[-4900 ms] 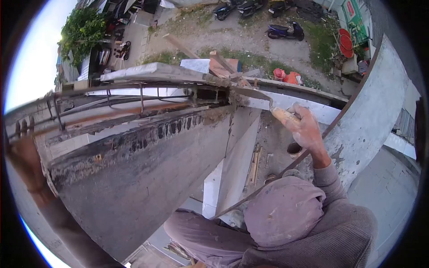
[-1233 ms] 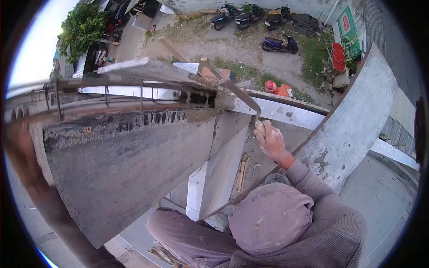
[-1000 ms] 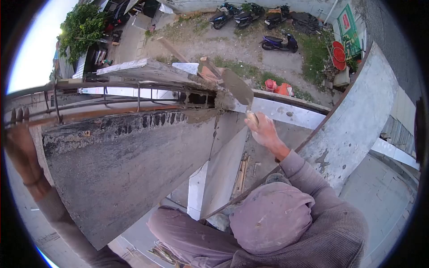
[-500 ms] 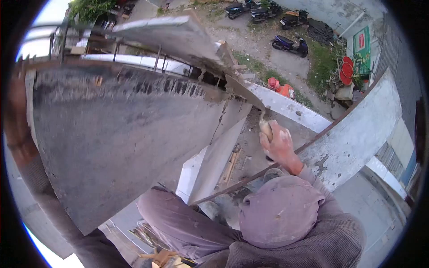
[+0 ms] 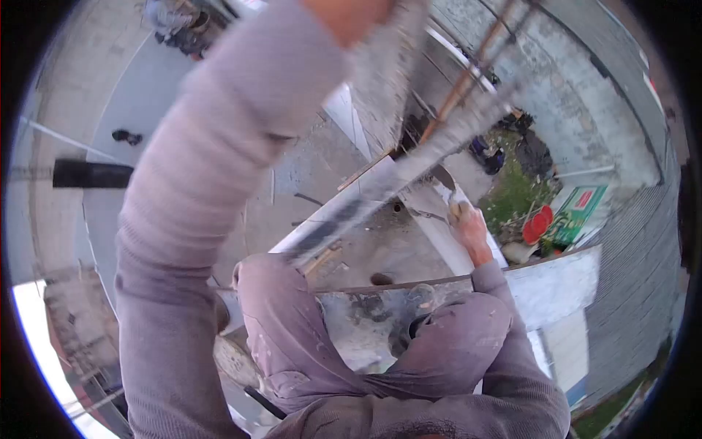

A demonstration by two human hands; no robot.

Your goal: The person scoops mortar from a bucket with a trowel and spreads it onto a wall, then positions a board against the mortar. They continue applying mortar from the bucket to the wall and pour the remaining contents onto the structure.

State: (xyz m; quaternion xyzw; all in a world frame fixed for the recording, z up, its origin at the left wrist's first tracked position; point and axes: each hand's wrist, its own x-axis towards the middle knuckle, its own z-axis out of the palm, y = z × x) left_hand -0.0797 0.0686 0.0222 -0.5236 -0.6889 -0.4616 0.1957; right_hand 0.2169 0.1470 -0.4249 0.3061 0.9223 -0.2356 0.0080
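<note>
My right hand [image 5: 470, 233] is closed round the handle of a trowel, whose metal blade [image 5: 442, 177] points up and left beside a white beam. My left arm reaches up across the view. My left hand [image 5: 355, 18] is blurred and partly cut off at the top edge, near a rough grey panel [image 5: 387, 69]; its fingers cannot be made out. Between the hands, a long board [image 5: 387, 186] shows almost edge-on, smeared by motion, slanting from my knee toward the upper right.
My bent knees straddle a curved concrete ledge [image 5: 537, 285]. Thin metal bars [image 5: 468, 77] rise at the top. Far below are a parked motorbike [image 5: 486, 155], red round objects [image 5: 537, 225], a green banner [image 5: 578, 214] and a corrugated roof [image 5: 635, 241]. A person [image 5: 172, 18] is at upper left.
The view has swung round. The broad board face at left now shows as a narrow, tilted strip. My left arm has gone from the far left to the top centre; my right hand still grips the trowel.
</note>
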